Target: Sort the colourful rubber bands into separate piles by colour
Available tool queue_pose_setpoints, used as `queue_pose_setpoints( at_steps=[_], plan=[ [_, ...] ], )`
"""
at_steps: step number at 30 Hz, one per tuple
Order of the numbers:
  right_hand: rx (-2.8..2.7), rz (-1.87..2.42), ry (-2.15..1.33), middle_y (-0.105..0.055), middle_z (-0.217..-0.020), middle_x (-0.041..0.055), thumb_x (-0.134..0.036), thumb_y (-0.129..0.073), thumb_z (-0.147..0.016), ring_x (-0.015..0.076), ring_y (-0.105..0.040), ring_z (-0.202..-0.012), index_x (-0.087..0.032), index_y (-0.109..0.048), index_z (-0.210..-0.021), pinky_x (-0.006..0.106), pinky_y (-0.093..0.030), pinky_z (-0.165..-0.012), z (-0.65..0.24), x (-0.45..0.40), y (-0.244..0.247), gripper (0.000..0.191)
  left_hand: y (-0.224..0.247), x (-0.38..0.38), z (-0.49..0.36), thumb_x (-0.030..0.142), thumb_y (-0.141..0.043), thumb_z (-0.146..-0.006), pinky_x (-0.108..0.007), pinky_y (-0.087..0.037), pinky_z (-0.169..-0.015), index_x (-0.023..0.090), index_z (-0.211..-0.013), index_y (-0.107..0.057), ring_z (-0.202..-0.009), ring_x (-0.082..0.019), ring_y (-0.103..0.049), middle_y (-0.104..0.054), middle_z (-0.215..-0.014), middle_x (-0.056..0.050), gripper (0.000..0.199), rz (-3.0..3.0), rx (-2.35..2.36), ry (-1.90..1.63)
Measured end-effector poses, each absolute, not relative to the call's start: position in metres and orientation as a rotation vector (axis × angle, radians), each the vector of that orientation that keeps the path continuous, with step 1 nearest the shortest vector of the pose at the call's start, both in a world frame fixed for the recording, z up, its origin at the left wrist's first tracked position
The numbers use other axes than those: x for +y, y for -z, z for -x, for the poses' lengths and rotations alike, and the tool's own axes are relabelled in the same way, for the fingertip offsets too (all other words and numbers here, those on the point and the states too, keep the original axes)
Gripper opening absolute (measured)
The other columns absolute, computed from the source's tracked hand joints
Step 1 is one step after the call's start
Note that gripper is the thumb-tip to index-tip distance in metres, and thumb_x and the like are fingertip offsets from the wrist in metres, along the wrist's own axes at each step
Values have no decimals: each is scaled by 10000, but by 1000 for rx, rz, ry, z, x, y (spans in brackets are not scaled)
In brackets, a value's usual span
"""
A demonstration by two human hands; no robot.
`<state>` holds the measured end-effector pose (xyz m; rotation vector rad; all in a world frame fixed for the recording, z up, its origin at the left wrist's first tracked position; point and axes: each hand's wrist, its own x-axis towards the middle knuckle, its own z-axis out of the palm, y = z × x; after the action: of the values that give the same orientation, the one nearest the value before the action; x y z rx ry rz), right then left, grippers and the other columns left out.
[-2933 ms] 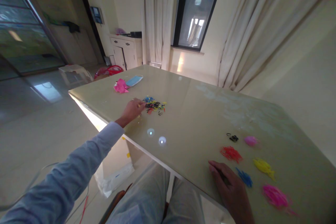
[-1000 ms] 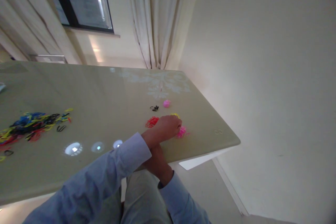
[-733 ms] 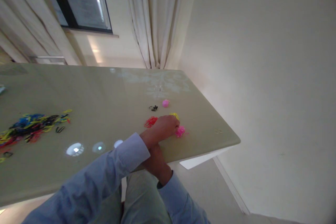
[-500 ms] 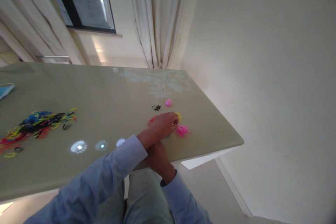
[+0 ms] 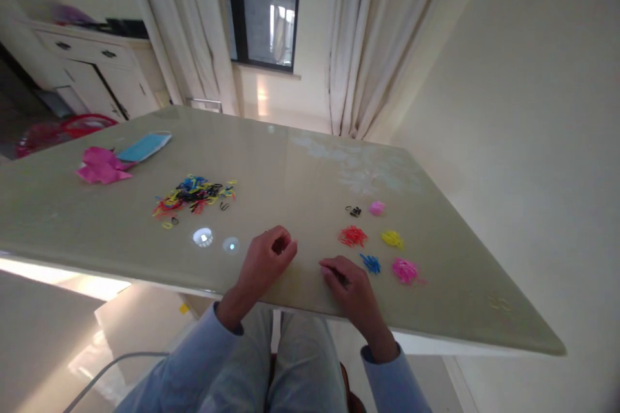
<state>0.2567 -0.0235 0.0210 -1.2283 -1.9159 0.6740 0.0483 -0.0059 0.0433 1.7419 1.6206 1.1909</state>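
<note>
My left hand (image 5: 270,250) is over the table's near part with its fingers curled and thumb against them. My right hand (image 5: 349,281) lies close to the front edge, also closed, thumb near the index finger. What either holds, if anything, is too small to see. Beside my right hand is a small pile of blue rubber bands (image 5: 371,263). Around it are piles of red rubber bands (image 5: 353,235), yellow rubber bands (image 5: 392,239), pink rubber bands (image 5: 405,270), black rubber bands (image 5: 355,211) and a light pink clump (image 5: 376,208). A mixed heap of rubber bands (image 5: 194,193) lies left.
A pink crumpled sheet (image 5: 103,166) and a blue face mask (image 5: 145,147) lie at the table's far left. Two pale bands (image 5: 498,303) are near the right corner. A wall (image 5: 547,142) runs along the right side, and a cabinet (image 5: 106,71) stands back left.
My left hand has moved left from over the coloured piles, uncrossing from my right hand. The view has turned left, bringing the whole mixed heap, pink sheet and cabinet into sight.
</note>
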Motion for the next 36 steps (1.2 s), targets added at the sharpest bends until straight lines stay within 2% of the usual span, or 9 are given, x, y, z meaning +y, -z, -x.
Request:
queue_pose_setpoints(
  at_steps=[4,9,14,18,20,24,29,36],
  plan=[
    [-1907,1329,-697,-742,-860,69,-307,-564,-880,191,-667,-756,-190,-735,-919,293,-504,-689,-252,-13,-25,211,-25,-10,-6,334,-581,-790,-236,-326,-543,192,-642,-525,-536,-112,-460,-511,-562,44,212,-1693,1713,-1183],
    [-1880,1350,-803,-740,-806,59,-331,-571,-869,184,-662,-704,-185,-740,-923,278,-501,-634,-218,3,-43,230,-17,-5,6,381,-606,-779,-222,-333,-524,192,-654,-523,-528,-106,-448,-487,-560,51,242,-1450,1555,-1282],
    [-2028,1130,-851,-746,-862,52,-283,-578,-871,151,-649,-686,-180,-735,-949,254,-492,-634,-150,31,-75,203,-21,-2,2,371,-609,-778,-215,-307,-503,192,-640,-496,-520,-96,-407,-448,-548,58,253,-1234,1437,-1458],
    [-2244,873,-790,-753,-930,49,-211,-586,-857,150,-666,-810,-180,-738,-961,251,-487,-750,-72,67,-94,188,-17,-1,2,288,-599,-757,-220,-357,-545,177,-717,-558,-567,-109,-475,-548,-612,31,125,-1160,1355,-1517],
    [-2375,762,-819,-754,-941,46,-213,-579,-875,141,-666,-799,-171,-735,-983,239,-479,-743,-29,87,-96,195,-14,-1,2,256,-609,-731,-222,-376,-550,174,-728,-571,-573,-117,-504,-573,-618,24,91,-1107,1316,-1515],
    [-2741,771,-653,-756,-904,27,-185,-614,-852,146,-674,-798,-192,-731,-1028,224,-455,-704,41,118,-90,212,-16,1,3,213,-608,-713,-248,-461,-632,168,-755,-599,-651,-154,-593,-637,-665,-5,63,-1000,1194,-1590],
    [-2960,850,-475,-756,-897,14,-181,-675,-793,170,-671,-781,-229,-753,-934,232,-422,-639,75,138,-79,168,-25,2,5,207,-590,-742,-314,-518,-806,155,-957,-637,-869,-211,-674,-729,-911,-84,226,-843,1091,-1705],
    [-2970,886,-291,-741,-897,36,-299,-633,-848,189,-648,-796,-237,-737,-969,255,-391,-629,77,137,-71,171,-29,1,6,138,-585,-742,-317,-520,-815,156,-991,-652,-896,-215,-683,-733,-984,-103,258,-831,1161,-1679]
  ],
)
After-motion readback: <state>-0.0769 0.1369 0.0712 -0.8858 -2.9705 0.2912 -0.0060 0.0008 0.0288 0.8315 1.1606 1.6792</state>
